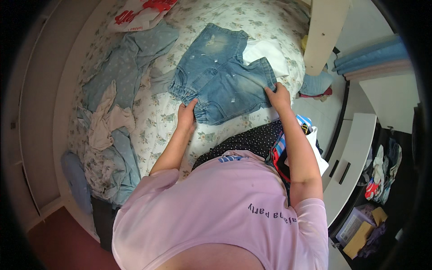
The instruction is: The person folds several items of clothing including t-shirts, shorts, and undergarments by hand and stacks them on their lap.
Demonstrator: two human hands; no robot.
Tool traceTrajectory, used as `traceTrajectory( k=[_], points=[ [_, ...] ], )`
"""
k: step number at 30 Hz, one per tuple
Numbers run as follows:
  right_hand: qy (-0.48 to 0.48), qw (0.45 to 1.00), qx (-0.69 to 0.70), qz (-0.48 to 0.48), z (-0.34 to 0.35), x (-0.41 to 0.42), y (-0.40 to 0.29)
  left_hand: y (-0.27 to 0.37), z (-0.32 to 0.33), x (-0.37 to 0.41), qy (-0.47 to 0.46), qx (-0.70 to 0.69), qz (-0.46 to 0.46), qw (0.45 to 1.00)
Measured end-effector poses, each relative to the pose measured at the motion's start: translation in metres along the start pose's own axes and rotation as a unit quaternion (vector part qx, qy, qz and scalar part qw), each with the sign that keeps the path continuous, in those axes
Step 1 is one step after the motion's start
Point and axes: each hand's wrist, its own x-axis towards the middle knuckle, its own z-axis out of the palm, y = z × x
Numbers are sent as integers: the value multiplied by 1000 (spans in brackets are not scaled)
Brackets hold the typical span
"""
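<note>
Blue denim shorts (216, 74) with an elastic waist and faded patches lie spread on a bed with a floral sheet (158, 125). My left hand (186, 116) grips the gathered waistband at its near edge, thumb on top. At the hem of the nearer leg, my right hand (278, 96) pinches the denim between thumb and fingers. The other leg points away towards the far side of the bed. A folded white cloth (268, 55) lies beside the shorts, partly hidden under a leg.
Crumpled blue-grey bedding (118, 71) and a beige garment (108, 121) lie at left. A plastic bag (141, 15) with red print rests behind. Several clothes (278, 148) are piled by my right arm. A wooden post (325, 33) and an opened cabinet (357, 158) stand at right.
</note>
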Motion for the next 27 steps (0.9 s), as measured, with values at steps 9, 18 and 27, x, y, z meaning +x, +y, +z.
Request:
traceTrajectory(
  k=[9, 18, 27],
  points=[
    [-58, 987, 139, -62, -15, 17, 15, 26, 1, -35, 2, 2, 84, 996],
    [-225, 946, 233, 30, -3, 23, 38, -30, -105, -48, 141, 422, 37, 895],
    [-74, 975, 188, -97, 15, 23, -12, -14, -6, -46, 60, 686, 392, 610]
  ],
)
